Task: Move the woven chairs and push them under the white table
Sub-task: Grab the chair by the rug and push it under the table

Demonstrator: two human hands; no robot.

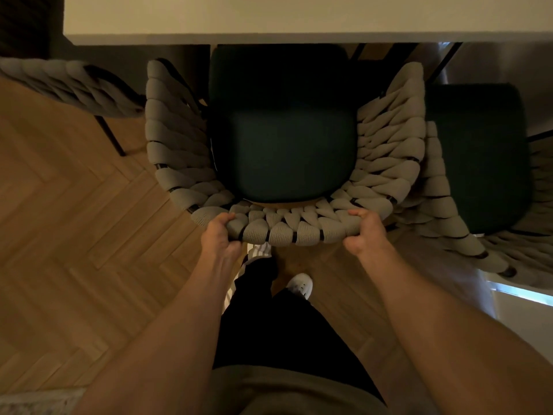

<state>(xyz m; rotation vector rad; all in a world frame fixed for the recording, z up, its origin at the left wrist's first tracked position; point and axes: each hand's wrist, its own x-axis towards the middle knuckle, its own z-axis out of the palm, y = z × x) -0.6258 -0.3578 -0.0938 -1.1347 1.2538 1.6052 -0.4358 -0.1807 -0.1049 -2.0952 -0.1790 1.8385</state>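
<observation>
A woven chair (pixel 281 229) with a thick beige rope back and a dark green seat cushion stands right in front of me, facing the white table (pixel 269 22). The front of its seat reaches under the table's near edge. My left hand (pixel 220 235) grips the curved backrest at its left end. My right hand (pixel 366 232) grips the same backrest at its right end. A second woven chair (pixel 466 187) stands close against the first one on the right. A third woven chair (pixel 71 85) sits at the far left, beside the table corner.
The floor (pixel 74 235) is light herringbone wood. My legs in dark trousers and white shoes (pixel 299 284) stand just behind the chair. A pale rug edge (pixel 36 402) shows at the bottom left. Black table legs (pixel 443 61) show under the table at the right.
</observation>
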